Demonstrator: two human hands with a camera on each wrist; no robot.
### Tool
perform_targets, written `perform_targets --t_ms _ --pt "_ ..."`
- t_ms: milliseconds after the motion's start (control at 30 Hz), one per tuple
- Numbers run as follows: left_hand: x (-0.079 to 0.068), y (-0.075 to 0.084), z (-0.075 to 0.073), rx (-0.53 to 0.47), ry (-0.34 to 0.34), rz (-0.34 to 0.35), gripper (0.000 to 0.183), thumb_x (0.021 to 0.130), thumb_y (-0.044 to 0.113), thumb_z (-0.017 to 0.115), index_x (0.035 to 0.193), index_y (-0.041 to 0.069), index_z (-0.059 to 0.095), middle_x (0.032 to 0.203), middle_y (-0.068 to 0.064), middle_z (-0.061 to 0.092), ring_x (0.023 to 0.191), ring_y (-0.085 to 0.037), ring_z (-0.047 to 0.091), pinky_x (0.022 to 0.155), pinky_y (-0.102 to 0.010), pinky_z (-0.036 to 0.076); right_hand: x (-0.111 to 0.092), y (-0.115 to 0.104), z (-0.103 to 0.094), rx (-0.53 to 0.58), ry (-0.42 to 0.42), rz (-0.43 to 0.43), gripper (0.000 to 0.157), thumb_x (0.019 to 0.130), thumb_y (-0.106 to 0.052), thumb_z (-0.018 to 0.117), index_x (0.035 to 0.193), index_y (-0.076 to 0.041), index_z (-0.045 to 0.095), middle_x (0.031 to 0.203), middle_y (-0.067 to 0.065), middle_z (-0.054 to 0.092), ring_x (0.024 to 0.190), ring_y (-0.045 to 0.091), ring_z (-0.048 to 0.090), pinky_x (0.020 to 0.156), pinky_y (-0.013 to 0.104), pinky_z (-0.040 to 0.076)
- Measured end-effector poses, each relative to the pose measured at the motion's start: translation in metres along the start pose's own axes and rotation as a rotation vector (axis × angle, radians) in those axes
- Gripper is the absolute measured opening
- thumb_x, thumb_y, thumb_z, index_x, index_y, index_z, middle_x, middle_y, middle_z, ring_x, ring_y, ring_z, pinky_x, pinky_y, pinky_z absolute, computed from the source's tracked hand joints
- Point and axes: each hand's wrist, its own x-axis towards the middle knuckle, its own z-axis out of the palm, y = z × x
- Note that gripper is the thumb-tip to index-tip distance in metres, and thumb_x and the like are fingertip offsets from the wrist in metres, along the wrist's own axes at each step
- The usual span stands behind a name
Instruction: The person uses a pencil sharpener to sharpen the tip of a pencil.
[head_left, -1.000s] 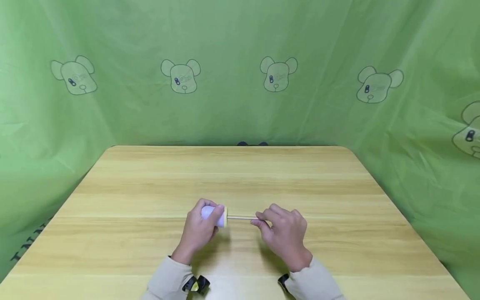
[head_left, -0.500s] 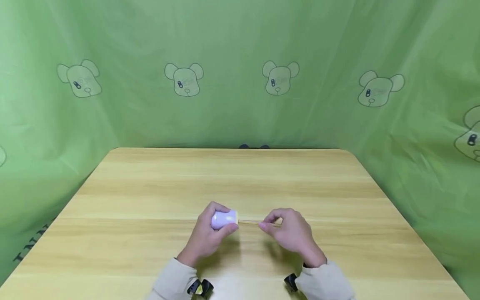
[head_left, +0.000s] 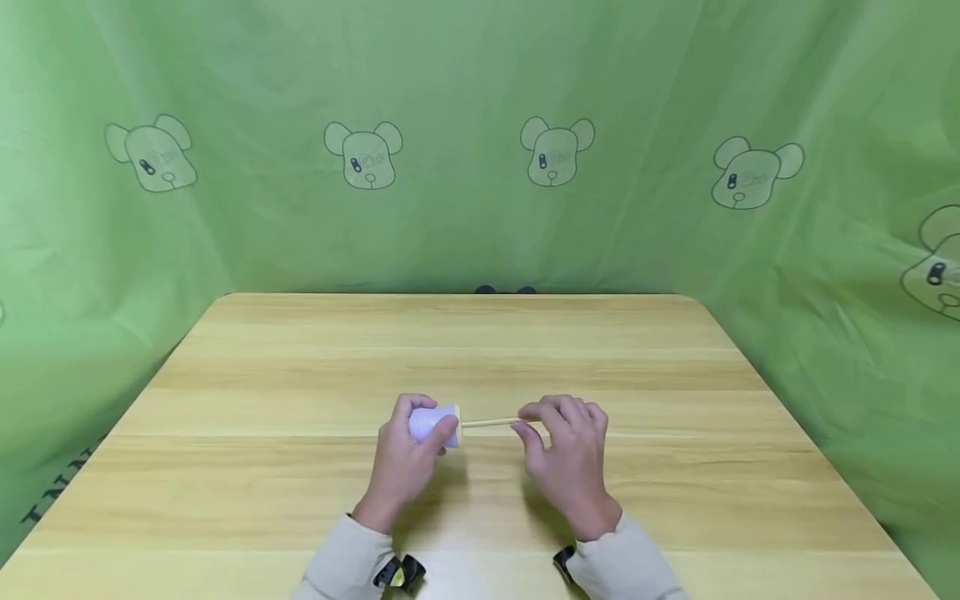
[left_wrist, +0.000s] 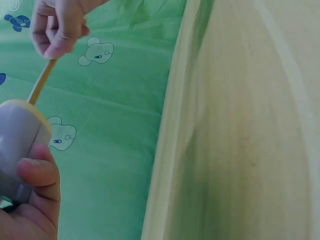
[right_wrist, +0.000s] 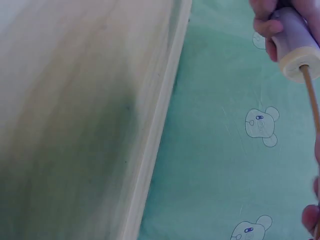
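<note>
A small lavender cylinder (head_left: 424, 417) with a pale yellow end cap (right_wrist: 295, 64) is held sideways above the table. My left hand (head_left: 401, 467) grips it, fingers round its body and thumb near the yellow end. From a hole in that cap a thin wooden stick (head_left: 489, 423) sticks out to the right; its inner end is hidden inside the cylinder. My right hand (head_left: 572, 467) pinches the stick's outer part between thumb and fingertips. In the left wrist view, the stick (left_wrist: 42, 82) runs straight from the cylinder (left_wrist: 17, 137) to the right hand's fingertips.
Beneath both hands lies a light wooden table (head_left: 480, 350) with rounded far corners. A green cloth (head_left: 457, 233) printed with bear heads hangs behind it and at both sides. Dark wrist devices (head_left: 400, 573) sit at the sleeve cuffs.
Both hands moved slightly right, then back left with the cylinder and stick. The right hand's grip on the stick shifted, and its fingers are now raised more. The stick stays in the cap's hole.
</note>
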Motion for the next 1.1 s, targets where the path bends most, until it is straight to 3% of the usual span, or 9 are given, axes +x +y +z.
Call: perform_targets --t_ms 100,300,433,533,633,767,833,933,1100 --pt "0.0 0.004 -0.001 -0.039 0.014 -0.055 0.035 0.092 0.024 0.068 0.108 -0.001 0.05 0.079 -0.015 0.06 0.057 -0.019 0.059 0.046 -0.028 0.053 0.0 -0.004 0.001 0.018 0.043 -0.016 0.037 0.081 -0.042 0.074 0.075 -0.006 0.068 0.079 0.005 0.057 0.071 0.023 0.055 0.072 0.043 0.03" --pt "0.002 0.005 -0.002 -0.055 0.023 -0.083 0.034 0.092 0.025 0.066 0.104 -0.002 0.049 0.075 -0.014 0.057 0.055 -0.018 0.056 0.043 -0.025 0.05 -0.001 -0.006 0.007 0.008 0.11 -0.031 0.047 0.08 -0.049 0.07 0.066 -0.005 0.07 0.067 0.001 0.05 0.059 0.017 0.049 0.067 0.039 0.028" --pt "0.003 0.005 -0.002 -0.031 0.008 -0.051 0.034 0.092 0.023 0.067 0.105 -0.002 0.048 0.077 -0.015 0.058 0.06 -0.019 0.057 0.046 -0.026 0.052 -0.003 -0.006 0.008 -0.032 0.08 -0.011 0.055 0.085 -0.058 0.058 0.065 -0.008 0.068 0.062 -0.002 0.048 0.054 0.012 0.045 0.06 0.035 0.029" --pt "0.003 0.002 -0.002 0.015 0.004 0.019 0.033 0.09 0.02 0.069 0.104 -0.002 0.049 0.08 -0.016 0.058 0.064 -0.02 0.057 0.048 -0.027 0.053 -0.005 -0.006 0.005 -0.05 -0.035 0.077 0.041 0.078 -0.051 0.071 0.066 -0.012 0.068 0.062 -0.004 0.051 0.05 0.008 0.044 0.052 0.028 0.031" --pt "0.0 -0.003 -0.001 0.063 0.027 0.143 0.033 0.087 0.02 0.071 0.101 -0.001 0.05 0.083 -0.015 0.058 0.066 -0.018 0.056 0.049 -0.026 0.053 -0.002 -0.007 -0.004 -0.01 -0.26 0.262 0.023 0.072 -0.037 0.082 0.067 -0.02 0.067 0.064 -0.009 0.053 0.052 0.004 0.048 0.045 0.022 0.032" --pt "-0.003 -0.01 0.004 0.091 0.068 0.373 0.038 0.087 0.032 0.072 0.096 0.001 0.052 0.084 -0.012 0.059 0.067 -0.018 0.056 0.049 -0.024 0.052 0.01 -0.004 -0.017 0.217 -0.656 0.578 0.026 0.085 -0.026 0.075 0.065 -0.016 0.061 0.065 -0.008 0.055 0.052 0.008 0.044 0.043 0.023 0.032" --pt "-0.004 -0.013 0.006 0.093 0.076 0.488 0.041 0.088 0.039 0.07 0.096 0.002 0.053 0.084 -0.011 0.059 0.067 -0.019 0.057 0.049 -0.024 0.052 0.015 -0.001 -0.021 0.321 -0.791 0.676 0.031 0.092 -0.026 0.066 0.066 -0.01 0.06 0.065 -0.004 0.055 0.052 0.011 0.04 0.046 0.023 0.033" --pt "-0.004 -0.014 0.009 0.104 0.084 0.565 0.038 0.089 0.036 0.069 0.097 0.003 0.053 0.086 -0.011 0.06 0.068 -0.019 0.057 0.05 -0.024 0.052 0.018 0.003 -0.025 0.377 -0.83 0.676 0.035 0.095 -0.027 0.062 0.069 -0.005 0.064 0.064 -0.001 0.056 0.053 0.013 0.042 0.046 0.024 0.038" --pt "-0.004 -0.011 0.008 0.089 0.141 0.405 0.026 0.081 0.01 0.075 0.097 0.004 0.056 0.084 -0.01 0.06 0.066 -0.015 0.054 0.049 -0.024 0.05 0.013 0.008 -0.025 0.287 -0.65 0.519 0.01 0.083 -0.022 0.078 0.085 -0.013 0.073 0.084 -0.005 0.065 0.07 0.014 0.056 0.06 0.029 0.051"
